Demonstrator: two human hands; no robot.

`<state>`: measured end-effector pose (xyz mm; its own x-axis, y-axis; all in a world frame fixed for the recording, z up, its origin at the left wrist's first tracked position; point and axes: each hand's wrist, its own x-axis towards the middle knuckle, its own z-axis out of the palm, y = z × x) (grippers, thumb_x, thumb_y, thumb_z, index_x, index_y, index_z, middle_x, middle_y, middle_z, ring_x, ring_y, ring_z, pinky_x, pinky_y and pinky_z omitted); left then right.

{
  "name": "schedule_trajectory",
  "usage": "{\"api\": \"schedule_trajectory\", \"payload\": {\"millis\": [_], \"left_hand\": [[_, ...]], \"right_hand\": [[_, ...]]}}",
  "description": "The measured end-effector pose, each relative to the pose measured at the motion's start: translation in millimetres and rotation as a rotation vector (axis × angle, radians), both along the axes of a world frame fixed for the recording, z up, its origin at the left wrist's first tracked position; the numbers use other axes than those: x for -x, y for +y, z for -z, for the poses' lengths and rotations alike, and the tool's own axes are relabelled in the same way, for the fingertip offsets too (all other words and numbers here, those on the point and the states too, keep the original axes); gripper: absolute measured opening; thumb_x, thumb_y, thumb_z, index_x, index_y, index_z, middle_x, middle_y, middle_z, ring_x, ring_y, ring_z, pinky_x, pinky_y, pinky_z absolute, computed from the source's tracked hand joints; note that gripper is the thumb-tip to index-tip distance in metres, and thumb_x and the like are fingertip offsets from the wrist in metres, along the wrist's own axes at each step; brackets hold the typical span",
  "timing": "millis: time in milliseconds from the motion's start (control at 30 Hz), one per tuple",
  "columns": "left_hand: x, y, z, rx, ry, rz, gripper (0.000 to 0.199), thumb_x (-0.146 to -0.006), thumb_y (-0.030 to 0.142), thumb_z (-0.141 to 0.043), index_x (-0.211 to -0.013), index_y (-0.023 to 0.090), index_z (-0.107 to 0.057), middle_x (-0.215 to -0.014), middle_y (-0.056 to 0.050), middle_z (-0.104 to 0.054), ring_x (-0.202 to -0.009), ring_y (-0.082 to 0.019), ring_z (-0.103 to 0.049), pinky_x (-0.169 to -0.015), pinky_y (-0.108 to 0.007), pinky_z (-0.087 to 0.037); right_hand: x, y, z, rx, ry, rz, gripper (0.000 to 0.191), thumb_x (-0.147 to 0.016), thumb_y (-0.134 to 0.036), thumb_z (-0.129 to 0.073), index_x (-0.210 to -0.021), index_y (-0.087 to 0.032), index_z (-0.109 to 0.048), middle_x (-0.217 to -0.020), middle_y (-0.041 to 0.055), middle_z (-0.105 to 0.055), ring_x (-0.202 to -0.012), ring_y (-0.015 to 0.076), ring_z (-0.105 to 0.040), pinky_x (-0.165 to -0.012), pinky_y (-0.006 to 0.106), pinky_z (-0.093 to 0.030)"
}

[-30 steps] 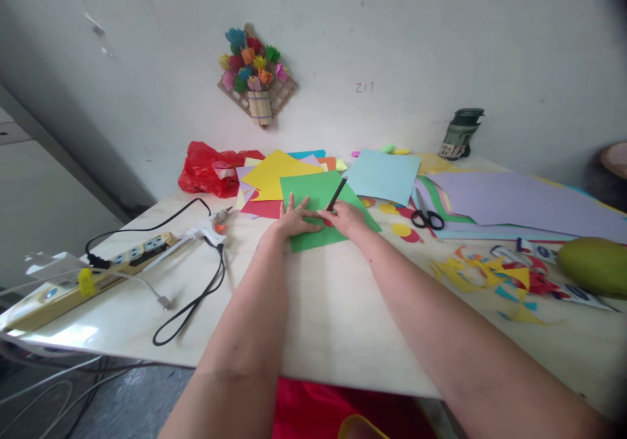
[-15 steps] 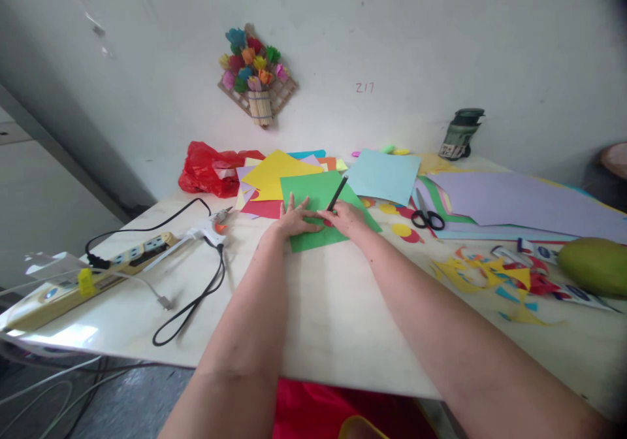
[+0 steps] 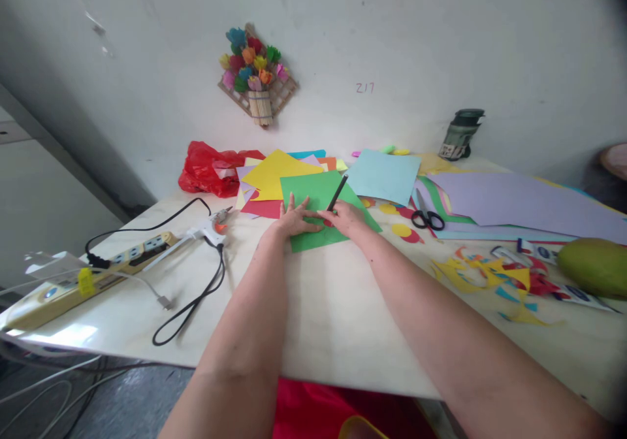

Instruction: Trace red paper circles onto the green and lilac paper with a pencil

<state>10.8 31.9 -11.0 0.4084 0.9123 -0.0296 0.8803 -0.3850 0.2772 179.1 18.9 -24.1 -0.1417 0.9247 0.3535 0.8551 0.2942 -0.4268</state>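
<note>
A green sheet of paper lies at the middle of the table. My left hand rests flat on it with fingers spread. My right hand grips a black pencil, tilted with its upper end away to the right; its tip is hidden behind my fingers. Under my fingertips a small red paper piece shows in part on the green sheet. A faint curved line is on the sheet just below it. Yellow and red paper circles lie to the right of my right hand.
Black-handled scissors lie right of the circles, beside large coloured sheets. Paper scraps, glue tubes and a green mango-like fruit are at the right. A glue gun with a looped cord and a power strip occupy the left.
</note>
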Motion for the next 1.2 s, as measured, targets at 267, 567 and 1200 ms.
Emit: {"api": "schedule_trajectory", "payload": {"millis": [267,567,1200], "left_hand": [[-0.5,-0.6,0.1,0.0,-0.004,-0.003,0.053,-0.063,0.063,-0.048,-0.111,0.041,-0.051,-0.14,0.014,-0.011,-0.123,-0.03,0.02,-0.096,-0.055,0.009],[0.4,1.4,2.1,-0.007,-0.006,0.0,0.054,-0.062,0.063,-0.048,-0.111,0.041,-0.051,-0.14,0.014,-0.011,-0.123,-0.03,0.02,-0.096,-0.055,0.01],[0.4,1.6,2.1,-0.013,-0.003,0.006,0.053,-0.063,0.064,-0.048,-0.111,0.041,-0.051,-0.14,0.013,-0.011,-0.123,-0.03,0.019,-0.096,-0.055,0.01]], "right_hand": [[-0.8,0.3,1.1,-0.004,0.003,-0.008,0.039,-0.075,-0.055,-0.041,-0.085,-0.024,-0.063,-0.095,0.003,-0.061,-0.083,0.0162,-0.056,-0.061,0.023,-0.037],[-0.8,-0.3,0.0,-0.004,-0.01,-0.016,0.039,-0.075,-0.054,-0.04,-0.083,-0.024,-0.063,-0.093,0.0027,-0.061,-0.082,0.0155,-0.056,-0.06,0.023,-0.037],[-2.2,-2.3,-1.5,0.001,0.023,-0.041,0.037,-0.075,-0.052,-0.042,-0.079,-0.022,-0.063,-0.087,0.0024,-0.063,-0.074,0.0136,-0.056,-0.056,0.022,-0.035]]}}
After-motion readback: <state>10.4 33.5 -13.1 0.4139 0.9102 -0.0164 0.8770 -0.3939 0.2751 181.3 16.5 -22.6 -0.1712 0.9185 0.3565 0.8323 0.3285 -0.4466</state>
